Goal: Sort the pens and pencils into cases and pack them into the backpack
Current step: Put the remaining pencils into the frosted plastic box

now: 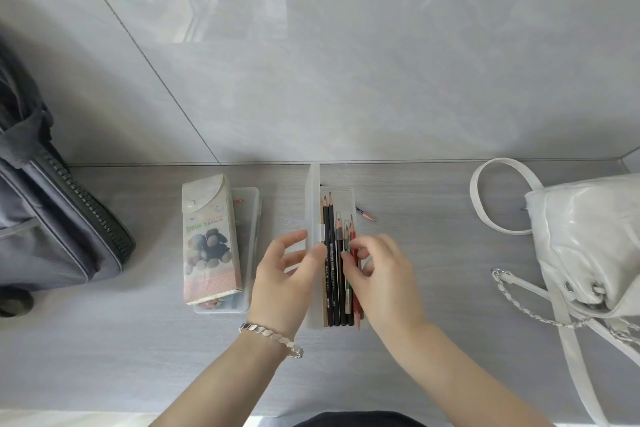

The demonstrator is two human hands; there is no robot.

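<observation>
Both forearms are bare from wrist to elbow, with no sleeves reaching into sight. The left hand (284, 274) has a silver bracelet (272, 336) around its wrist, a chain of small flat angular links that catch the light, sitting loosely just below the palm. The right hand (384, 274) wears nothing, no ring, no watch, no band. The fingernails on both look short and unpainted. A strip of dark clothing (360, 419) shows at the person's front.

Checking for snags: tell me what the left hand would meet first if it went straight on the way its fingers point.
The upright lid of the clear case: the left hand points up and right, its fingertips already at the lid's edge. Whether they touch is unclear.
</observation>
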